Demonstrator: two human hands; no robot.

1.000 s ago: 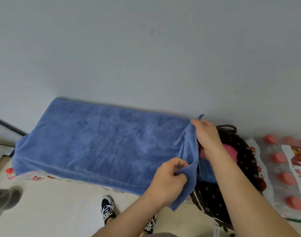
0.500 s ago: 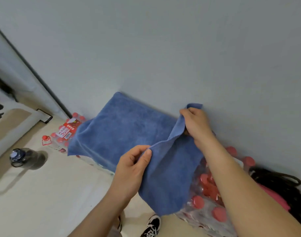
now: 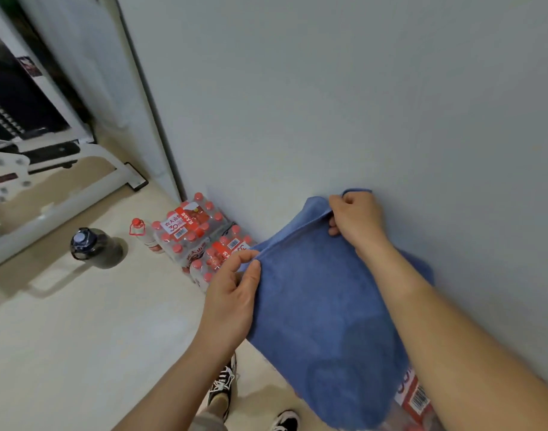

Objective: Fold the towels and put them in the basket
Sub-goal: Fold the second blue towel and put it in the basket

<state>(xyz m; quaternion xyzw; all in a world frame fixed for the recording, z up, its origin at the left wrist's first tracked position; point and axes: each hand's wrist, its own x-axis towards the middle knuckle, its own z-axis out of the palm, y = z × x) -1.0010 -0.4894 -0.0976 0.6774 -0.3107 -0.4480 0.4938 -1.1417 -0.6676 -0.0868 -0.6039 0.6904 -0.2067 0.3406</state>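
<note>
Two hands hold one blue towel (image 3: 322, 306) up by its top edge, close to the wall (image 3: 328, 104). The left hand (image 3: 232, 300) pinches the near corner and the right hand (image 3: 356, 219) grips the far corner. Packs of red-capped bottles (image 3: 188, 231) sit on the floor (image 3: 79, 337) to the left, near a dark jug (image 3: 92, 247).

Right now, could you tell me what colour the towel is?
The towel is plain blue; head view.

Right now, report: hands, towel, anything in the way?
Left hand pinches the towel at its near edge. Right hand grips the far corner. Towel hangs over bottle packs. Basket out of view.
</note>
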